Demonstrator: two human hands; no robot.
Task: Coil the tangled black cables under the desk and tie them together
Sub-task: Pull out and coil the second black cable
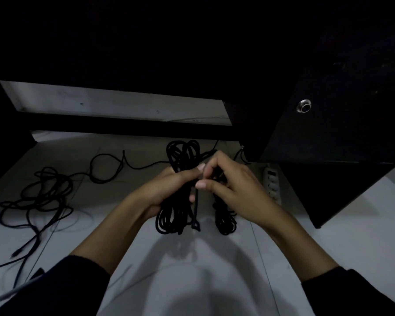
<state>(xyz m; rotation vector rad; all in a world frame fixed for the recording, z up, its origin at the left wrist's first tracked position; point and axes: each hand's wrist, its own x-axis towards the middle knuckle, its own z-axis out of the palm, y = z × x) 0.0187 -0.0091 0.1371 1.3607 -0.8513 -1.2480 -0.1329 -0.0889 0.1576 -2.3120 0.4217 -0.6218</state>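
Floor: pale tiled floor point(192, 270) under your dark desk, dimly lit.
Loose cable: tangled black cable point(39, 197) lies on the tiles at far left.
Left hand: your left hand point(169, 188) grips the coiled black cable bundle point(176, 215) around its middle.
Right hand: your right hand point(233, 185) pinches a thin black tie strap point(195, 215) beside the bundle.
Power strip: white power strip point(271, 185) sits just right.

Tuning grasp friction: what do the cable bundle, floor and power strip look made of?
Coiled black cable bundle: matte rubbery or plastic jacket, probably; bends in limp loops, no glint. Floor: smooth pale tiles, seam lines showing. Power strip: white hard plastic, seemingly; too dim for more.
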